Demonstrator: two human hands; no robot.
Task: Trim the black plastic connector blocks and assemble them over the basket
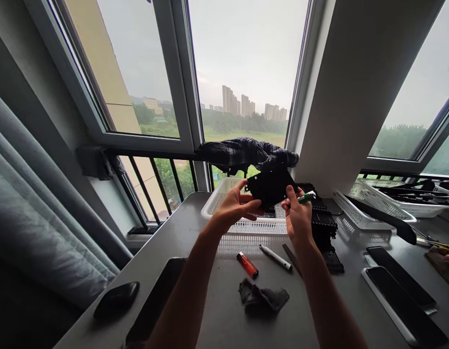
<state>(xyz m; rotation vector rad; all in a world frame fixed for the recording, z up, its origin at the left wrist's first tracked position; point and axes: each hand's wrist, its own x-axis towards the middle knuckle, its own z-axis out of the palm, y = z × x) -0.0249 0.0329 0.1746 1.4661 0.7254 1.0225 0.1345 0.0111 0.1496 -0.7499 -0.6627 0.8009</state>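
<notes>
A flat black plastic panel (270,188) with notched edges is held up above a white plastic basket (209,206). My left hand (236,202) grips the panel by its left side, fingers beneath and along its lower edge. At the panel's right edge is my right hand (299,213), closed around a small green lighter (306,197) whose metal end points right. The right thumb is raised against the panel's corner; whether it presses on it I cannot tell. Behind the right hand, several dark notched plastic parts (324,225) are stacked on the table.
On the grey table (217,310) lie a red lighter (247,264), a white marker (275,257), a crumpled dark cloth (262,296), a mouse (117,300) and phones (404,305). More white baskets (377,208) stand right. A plaid cloth (246,151) hangs over the window railing.
</notes>
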